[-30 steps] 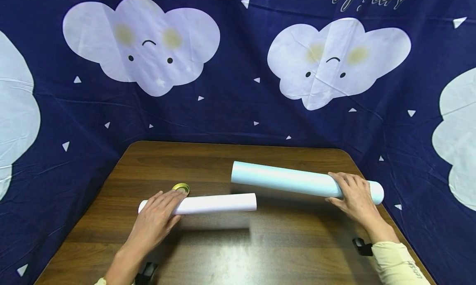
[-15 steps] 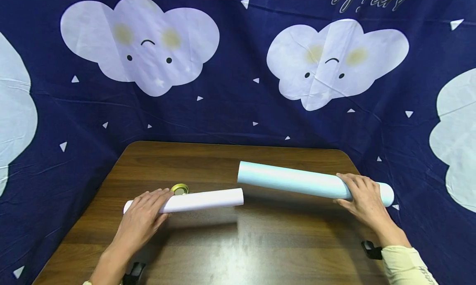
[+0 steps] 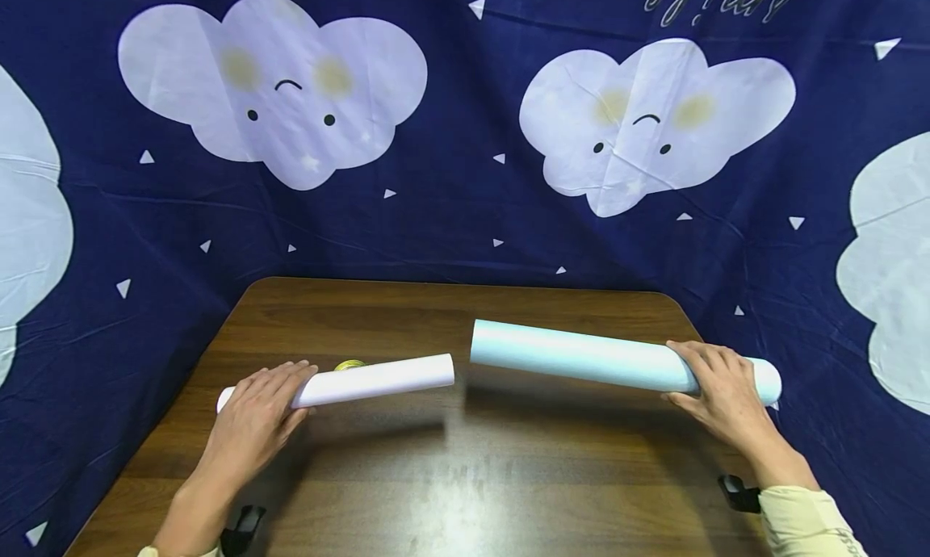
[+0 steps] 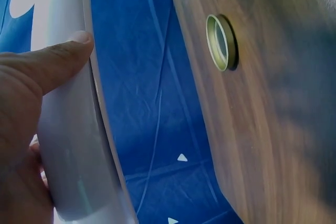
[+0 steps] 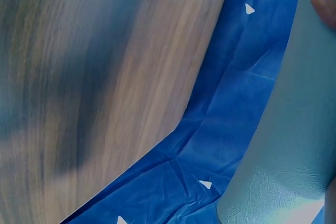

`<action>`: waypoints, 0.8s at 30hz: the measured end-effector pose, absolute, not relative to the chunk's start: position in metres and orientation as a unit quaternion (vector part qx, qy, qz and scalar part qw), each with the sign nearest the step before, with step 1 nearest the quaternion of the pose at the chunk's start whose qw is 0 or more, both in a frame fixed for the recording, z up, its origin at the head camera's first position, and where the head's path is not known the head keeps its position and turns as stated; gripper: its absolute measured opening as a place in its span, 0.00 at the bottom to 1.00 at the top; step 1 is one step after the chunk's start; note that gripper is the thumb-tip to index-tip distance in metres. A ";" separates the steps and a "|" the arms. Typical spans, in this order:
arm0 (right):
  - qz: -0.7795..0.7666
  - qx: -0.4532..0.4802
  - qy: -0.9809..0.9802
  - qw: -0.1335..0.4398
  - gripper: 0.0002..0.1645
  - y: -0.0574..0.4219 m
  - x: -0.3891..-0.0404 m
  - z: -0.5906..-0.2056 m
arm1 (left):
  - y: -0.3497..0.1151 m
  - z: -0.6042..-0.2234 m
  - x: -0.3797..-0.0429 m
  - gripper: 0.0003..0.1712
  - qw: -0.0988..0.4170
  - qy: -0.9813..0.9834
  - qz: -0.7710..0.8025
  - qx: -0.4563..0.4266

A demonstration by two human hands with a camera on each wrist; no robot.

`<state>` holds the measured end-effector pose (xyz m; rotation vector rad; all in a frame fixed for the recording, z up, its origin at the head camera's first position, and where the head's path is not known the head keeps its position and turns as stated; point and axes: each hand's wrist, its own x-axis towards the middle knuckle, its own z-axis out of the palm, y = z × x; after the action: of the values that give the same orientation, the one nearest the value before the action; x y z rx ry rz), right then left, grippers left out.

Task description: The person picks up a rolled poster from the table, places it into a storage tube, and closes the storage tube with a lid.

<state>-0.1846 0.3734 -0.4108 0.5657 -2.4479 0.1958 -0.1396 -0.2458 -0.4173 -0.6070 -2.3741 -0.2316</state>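
Note:
My left hand [image 3: 250, 420] grips a white paper roll [image 3: 378, 381] near its left end, raised over the table. In the left wrist view the thumb lies along the roll [image 4: 79, 145], beside a long edge of the sheet. Across from it, my right hand [image 3: 719, 391] holds a thicker light blue roll [image 3: 581, 353] near its right end, also raised. That roll [image 5: 278, 145] shows a finely textured surface in the right wrist view. A small gap separates the two rolls' inner ends. The fingers' undersides are hidden.
A gold jar lid [image 4: 229, 45] rests on the brown wooden table [image 3: 450, 460]; in the head view the white roll partly covers it. Behind the table hangs a dark blue cloth [image 3: 465, 137] printed with clouds. Both rolls cast shadows on the tabletop.
My left hand has carried the white roll leftward, its inner end rising, so it covers more of the lid. My right hand has shifted the blue roll rightward. The inner ends have drawn apart.

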 end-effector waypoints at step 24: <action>0.069 0.232 -0.915 0.323 0.54 0.377 -0.184 -0.408 | -0.256 -0.404 -0.162 0.39 0.339 -0.905 -0.074 -0.247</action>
<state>-0.1837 0.3766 -0.4085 0.6080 -2.4016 0.1802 -0.1623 -0.2563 -0.4043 -0.6425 -2.3561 -0.1924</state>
